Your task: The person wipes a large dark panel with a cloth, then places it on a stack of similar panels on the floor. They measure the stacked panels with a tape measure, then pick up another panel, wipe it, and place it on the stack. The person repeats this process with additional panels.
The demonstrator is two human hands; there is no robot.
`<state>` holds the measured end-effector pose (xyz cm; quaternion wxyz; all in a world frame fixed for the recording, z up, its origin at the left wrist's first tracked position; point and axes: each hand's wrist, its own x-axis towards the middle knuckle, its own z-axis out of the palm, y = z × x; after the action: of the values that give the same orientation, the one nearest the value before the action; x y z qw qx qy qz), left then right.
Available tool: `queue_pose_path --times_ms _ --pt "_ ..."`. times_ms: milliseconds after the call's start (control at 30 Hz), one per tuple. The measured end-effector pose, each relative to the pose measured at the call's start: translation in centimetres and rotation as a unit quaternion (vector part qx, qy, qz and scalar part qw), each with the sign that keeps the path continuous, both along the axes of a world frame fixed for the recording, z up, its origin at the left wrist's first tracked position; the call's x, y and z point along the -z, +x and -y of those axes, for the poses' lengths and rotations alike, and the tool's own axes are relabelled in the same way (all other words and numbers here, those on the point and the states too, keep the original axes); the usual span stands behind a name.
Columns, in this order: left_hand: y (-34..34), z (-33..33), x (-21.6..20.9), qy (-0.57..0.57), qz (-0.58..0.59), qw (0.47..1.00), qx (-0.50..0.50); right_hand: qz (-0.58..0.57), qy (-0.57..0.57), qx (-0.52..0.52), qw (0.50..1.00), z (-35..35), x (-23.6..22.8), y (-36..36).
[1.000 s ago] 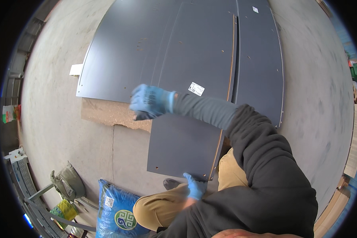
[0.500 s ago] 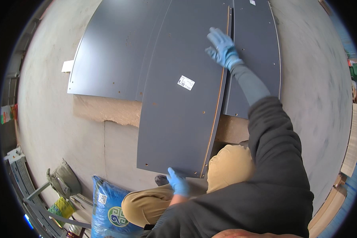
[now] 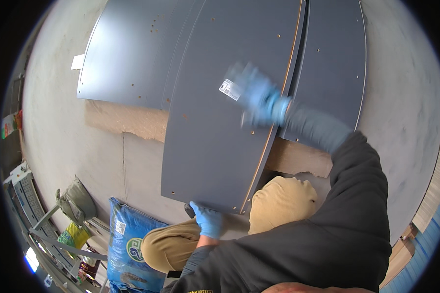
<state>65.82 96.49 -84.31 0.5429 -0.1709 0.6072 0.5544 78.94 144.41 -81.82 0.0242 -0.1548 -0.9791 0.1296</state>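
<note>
A long dark grey panel (image 3: 205,156) lies lengthwise in front of me, with drilled holes, a white label (image 3: 230,90) and an orange-brown line along its right side. Over its middle, beside the label, my right hand (image 3: 259,95) in a blue glove is blurred by motion. Its fingers look stretched out, thumb apart, with nothing seen in them. My gloved left hand (image 3: 209,223) is at the panel's near edge, thumb up against it. The other fingers seem tucked under the edge, partly hidden, so the grip shows only in part.
Another grey panel (image 3: 127,63) lies to the left and a narrower one (image 3: 330,73) to the right. Brown packing sheet (image 3: 127,119) shows beneath them. A blue printed sack (image 3: 127,219) and a metal frame (image 3: 68,244) stand at lower left. Boards (image 3: 430,190) line the right rim.
My right hand has swept nearer and slightly left, from the panel's right edge to beside the label. My left hand stays at the near edge. The view has shifted slightly.
</note>
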Motion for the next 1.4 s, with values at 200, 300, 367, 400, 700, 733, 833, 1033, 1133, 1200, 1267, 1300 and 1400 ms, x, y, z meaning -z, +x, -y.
queue_pose_path --times_ms 200,300,367,400,700,733,833,1033,1133,1200,1267,1300,1400 --pt "-0.2 -2.1 -2.1 -0.166 0.108 0.964 -0.175 0.176 -0.563 -0.409 0.697 20.4 -1.5 -2.4" --pt "-1.0 1.5 1.8 -0.059 0.076 0.986 -0.133 -0.086 -0.780 -0.281 0.553 19.1 -3.0 -5.1" --pt "-0.7 5.2 4.4 -0.086 0.014 0.995 -0.045 -0.219 -0.662 -0.178 0.694 15.3 -3.1 -5.9" --pt "-0.3 6.2 6.1 -0.070 -0.064 0.995 0.030 -0.239 -0.601 -0.127 0.753 12.2 -2.5 -5.7" --pt "0.4 3.5 3.9 -0.040 -0.112 0.990 0.078 -0.108 0.145 0.180 0.967 1.9 1.5 -3.8" --pt "0.4 2.1 2.1 -0.063 -0.010 0.997 -0.048 -0.128 0.075 0.088 0.985 6.4 1.3 -3.4" --pt "0.0 -1.8 -1.7 -0.087 0.064 0.980 -0.164 -0.097 -0.196 -0.403 0.889 19.9 -0.8 -1.4" --pt "0.7 -3.4 -3.6 -0.098 0.063 0.978 -0.174 0.325 -0.798 -0.287 0.418 23.5 -2.4 -0.4" --pt "0.7 -3.1 -3.4 -0.072 0.063 0.980 -0.172 0.201 -0.819 -0.167 0.511 18.8 -2.9 0.6" --pt "0.8 -3.1 -3.3 -0.066 0.058 0.981 -0.171 0.034 -0.862 -0.010 0.505 13.8 -2.1 1.1" --pt "0.9 -3.3 -3.5 -0.069 0.041 0.984 -0.162 -0.183 -0.907 0.160 0.345 9.9 -1.1 1.7" --pt "0.9 -3.4 -3.6 -0.071 0.044 0.983 -0.163 -0.218 -0.904 0.205 0.305 9.9 -0.7 2.3" --pt "0.9 -3.8 -3.9 -0.053 0.049 0.985 -0.158 -0.183 -0.915 0.283 0.223 12.8 0.2 3.8"
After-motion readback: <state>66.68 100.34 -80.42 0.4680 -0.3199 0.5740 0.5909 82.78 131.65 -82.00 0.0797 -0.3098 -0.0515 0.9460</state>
